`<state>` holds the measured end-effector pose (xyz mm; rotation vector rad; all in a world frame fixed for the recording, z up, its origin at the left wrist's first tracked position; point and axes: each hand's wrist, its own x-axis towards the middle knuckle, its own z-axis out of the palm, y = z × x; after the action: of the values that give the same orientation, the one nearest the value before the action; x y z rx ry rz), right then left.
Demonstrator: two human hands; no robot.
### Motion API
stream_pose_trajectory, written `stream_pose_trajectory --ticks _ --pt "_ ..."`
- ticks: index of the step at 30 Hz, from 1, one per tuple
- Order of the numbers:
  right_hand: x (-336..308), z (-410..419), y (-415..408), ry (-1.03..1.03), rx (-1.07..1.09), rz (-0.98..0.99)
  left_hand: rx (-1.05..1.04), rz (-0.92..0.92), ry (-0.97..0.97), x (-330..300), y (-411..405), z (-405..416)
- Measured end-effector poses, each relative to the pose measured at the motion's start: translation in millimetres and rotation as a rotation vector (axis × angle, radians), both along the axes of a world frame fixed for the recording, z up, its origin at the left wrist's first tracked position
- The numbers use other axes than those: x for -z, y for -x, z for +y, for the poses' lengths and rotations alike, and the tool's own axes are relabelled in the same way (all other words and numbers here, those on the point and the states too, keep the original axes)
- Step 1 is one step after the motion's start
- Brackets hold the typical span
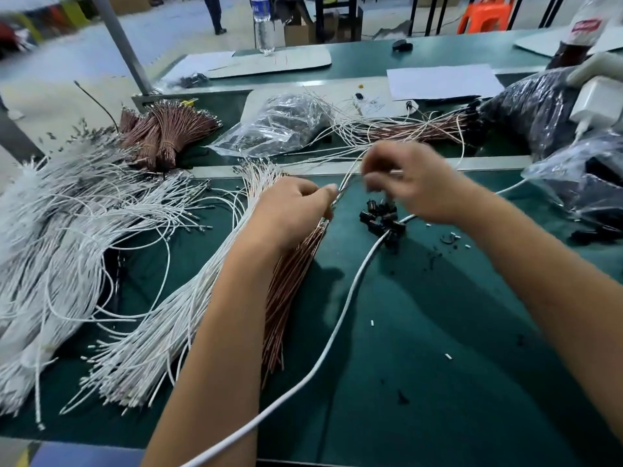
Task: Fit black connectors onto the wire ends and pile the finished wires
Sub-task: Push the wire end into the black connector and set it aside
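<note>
Your hands meet over the green worktop (438, 332), pinching a thin wire between them.

Your left hand (290, 210) pinches a thin white wire (349, 175) at its fingertips; the wire runs up and away to the right, toward the far tangle. Your right hand (411, 180) is blurred, its fingers curled close; whether it grips anything, you cannot tell. The loose black connectors (381, 220) lie on the worktop just below your right hand. The copper wire bundle (290, 288) lies under your left wrist, its long axis running from you toward that hand.
</note>
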<state>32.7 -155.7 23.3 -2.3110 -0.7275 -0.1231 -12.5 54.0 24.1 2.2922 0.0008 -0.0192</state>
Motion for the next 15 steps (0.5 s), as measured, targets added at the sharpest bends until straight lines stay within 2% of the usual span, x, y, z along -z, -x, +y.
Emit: stream_pose_trajectory --ticks 4,6,8,10,12,15 --pt "-10 -45 -10 -0.277 0.207 -0.024 0.156 0.008 0.109 -17 6 -7" --pt "-6 -54 -11 -0.402 0.324 0.007 0.147 -0.056 0.278 -18 4 -24" --pt "-2 -57 -5 -0.428 0.414 0.031 0.046 -0.093 0.541 -13 -2 -44" --pt "8 -53 8 -0.422 0.310 0.181 -0.034 -0.103 0.745 -4 -7 -65" --pt "21 -44 24 -0.427 0.157 0.356 -0.081 -0.155 0.731 8 -11 -85" --pt "36 -33 38 -0.476 0.081 0.409 -0.082 -0.168 0.718 25 -10 -105"
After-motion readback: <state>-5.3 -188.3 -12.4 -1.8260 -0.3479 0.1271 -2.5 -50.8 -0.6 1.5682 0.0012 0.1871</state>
